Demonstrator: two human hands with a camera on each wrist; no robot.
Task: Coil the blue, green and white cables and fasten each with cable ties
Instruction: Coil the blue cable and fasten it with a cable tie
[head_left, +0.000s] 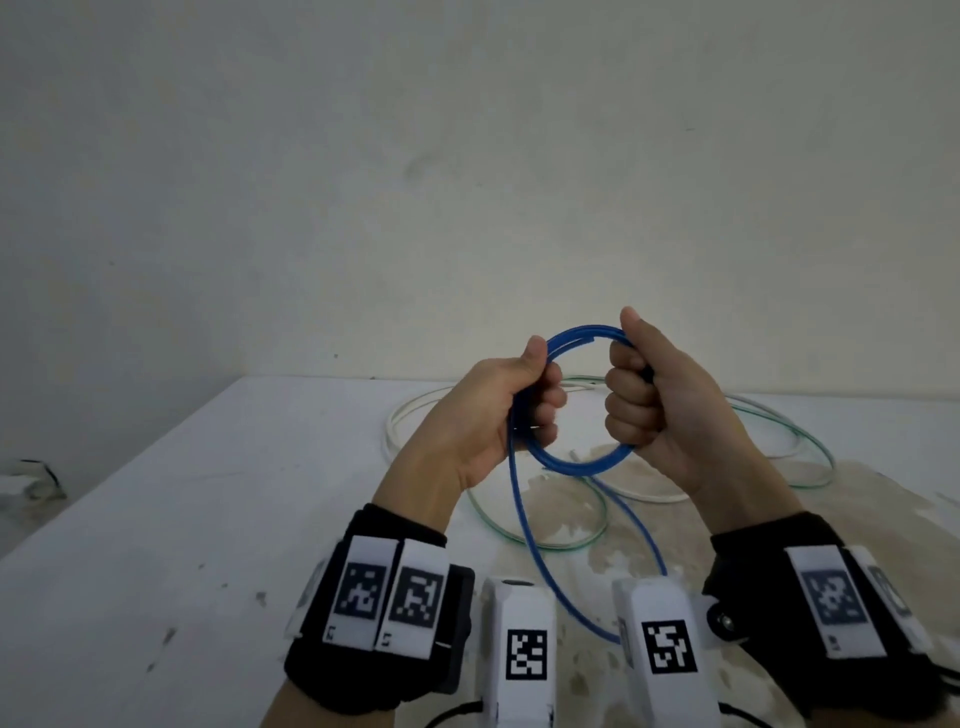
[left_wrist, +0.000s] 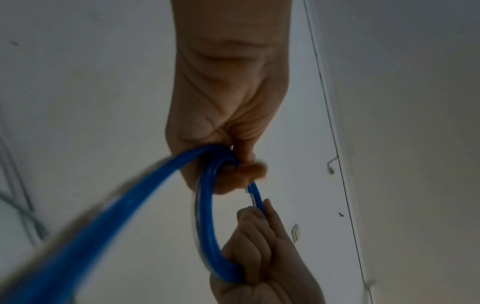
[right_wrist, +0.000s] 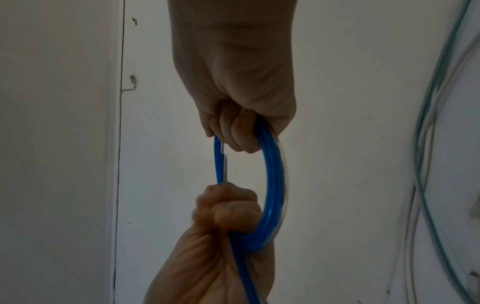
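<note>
Both hands hold a small coil of the blue cable (head_left: 576, 461) up above the table. My left hand (head_left: 524, 400) grips the coil's left side, fingers curled round the strands. On the coil's right side my right hand (head_left: 639, 395) makes a fist round it, thumb pointing up. A loose blue tail (head_left: 545, 566) hangs from the left hand down to the table. The left wrist view shows the coil (left_wrist: 205, 226) between the left hand (left_wrist: 233, 160) and the right hand (left_wrist: 259, 257). In the right wrist view the coil (right_wrist: 272, 185) runs from the right hand (right_wrist: 239, 127) to the left hand (right_wrist: 228, 211). Green cable (head_left: 545, 543) and white cable (head_left: 654, 498) lie loose on the table.
The white table (head_left: 208, 519) is stained near the cables and ends at a plain wall behind. A small dark-edged object (head_left: 31, 478) sits off the table's left edge. Green cable strands (right_wrist: 426, 144) cross the right side of the right wrist view.
</note>
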